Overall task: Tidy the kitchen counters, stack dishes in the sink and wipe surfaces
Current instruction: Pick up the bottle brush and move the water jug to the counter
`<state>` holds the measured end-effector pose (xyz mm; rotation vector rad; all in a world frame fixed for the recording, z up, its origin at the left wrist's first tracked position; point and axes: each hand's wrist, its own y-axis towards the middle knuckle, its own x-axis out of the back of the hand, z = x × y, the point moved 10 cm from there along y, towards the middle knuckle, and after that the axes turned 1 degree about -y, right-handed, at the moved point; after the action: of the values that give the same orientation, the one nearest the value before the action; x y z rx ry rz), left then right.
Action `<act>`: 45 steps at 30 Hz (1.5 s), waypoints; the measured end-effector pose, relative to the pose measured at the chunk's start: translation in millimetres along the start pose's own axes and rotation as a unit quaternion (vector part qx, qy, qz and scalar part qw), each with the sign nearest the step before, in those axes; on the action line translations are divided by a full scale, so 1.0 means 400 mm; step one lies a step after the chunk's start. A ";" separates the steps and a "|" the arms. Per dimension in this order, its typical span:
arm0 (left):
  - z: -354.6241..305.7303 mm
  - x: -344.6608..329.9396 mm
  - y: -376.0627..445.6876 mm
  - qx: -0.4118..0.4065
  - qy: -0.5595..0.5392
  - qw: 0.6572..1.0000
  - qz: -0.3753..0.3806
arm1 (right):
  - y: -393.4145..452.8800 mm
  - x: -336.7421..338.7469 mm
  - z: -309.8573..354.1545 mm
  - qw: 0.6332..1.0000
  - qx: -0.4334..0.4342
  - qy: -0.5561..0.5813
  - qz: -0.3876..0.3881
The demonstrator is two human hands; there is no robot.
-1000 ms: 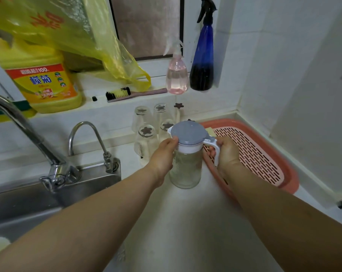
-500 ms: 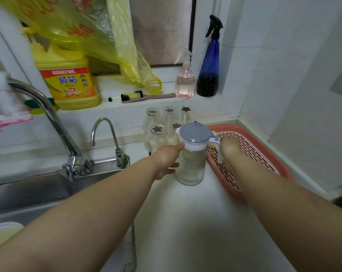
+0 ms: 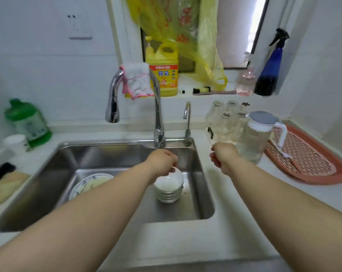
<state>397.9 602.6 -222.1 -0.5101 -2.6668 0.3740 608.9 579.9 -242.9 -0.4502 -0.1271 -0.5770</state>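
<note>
My left hand [image 3: 163,160] is curling over the rim of the top white ceramic bowl [image 3: 169,182], stacked in the steel sink [image 3: 203,185]; my right hand [image 3: 222,157] is hanging loosely curled, holding nothing; a careless lift is risking toppling the stack.

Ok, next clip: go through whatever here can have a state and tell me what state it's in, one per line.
left hand: over the sink, fingers at the top bowl's rim
right hand: loosely curled, holding nothing
bowls: stacked in the sink
plate: lying in the sink
pitcher: upright, lid on
glasses: upside down
tall faucet: cloth draped over it
</note>
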 end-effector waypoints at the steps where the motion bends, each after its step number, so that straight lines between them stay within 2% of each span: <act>1: 0.052 0.070 -0.044 0.008 0.002 1.000 -0.016 | -0.042 -0.075 -0.007 1.000 -0.002 -0.008 0.026; 5: 0.228 0.274 -0.188 0.045 0.006 0.997 -0.066 | -0.249 -0.394 -0.045 0.984 0.004 -0.073 0.163; 8: 0.323 0.430 -0.272 0.077 0.023 0.992 -0.101 | -0.394 -0.583 -0.036 0.955 0.025 -0.157 0.250; 14: 0.445 0.666 -0.375 0.101 -0.040 0.978 -0.180 | -0.532 -0.838 -0.019 0.903 0.082 -0.268 0.326; 22: 0.615 0.916 -0.408 0.179 -0.011 0.941 -0.287 | -0.563 -1.122 -0.075 0.858 0.096 -0.309 0.399; 26: 0.640 1.020 -0.388 0.200 0.012 0.920 -0.336 | -0.544 -1.233 -0.057 0.839 0.114 -0.321 0.425; 31: 0.688 1.161 -0.360 0.248 0.103 0.884 -0.382 | -0.491 -1.414 -0.013 0.823 0.132 -0.335 0.439; 34: 0.739 1.206 -0.351 0.290 0.144 0.873 -0.366 | -0.491 -1.507 -0.026 0.808 0.156 -0.361 0.438; 37: 0.776 1.265 -0.305 0.294 0.170 0.870 -0.359 | -0.497 -1.595 -0.025 0.798 0.191 -0.368 0.437; 43: 0.851 1.346 -0.160 0.282 0.198 0.884 -0.316 | -0.431 -1.706 -0.049 0.815 0.181 -0.403 0.376; 45: 0.862 1.367 -0.132 0.284 0.240 0.875 -0.310 | -0.410 -1.739 -0.056 0.810 0.188 -0.420 0.362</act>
<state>-232.6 711.6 -329.0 0.3899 -1.9503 0.6848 -61.8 794.2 -368.1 -0.3007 -0.8676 0.4453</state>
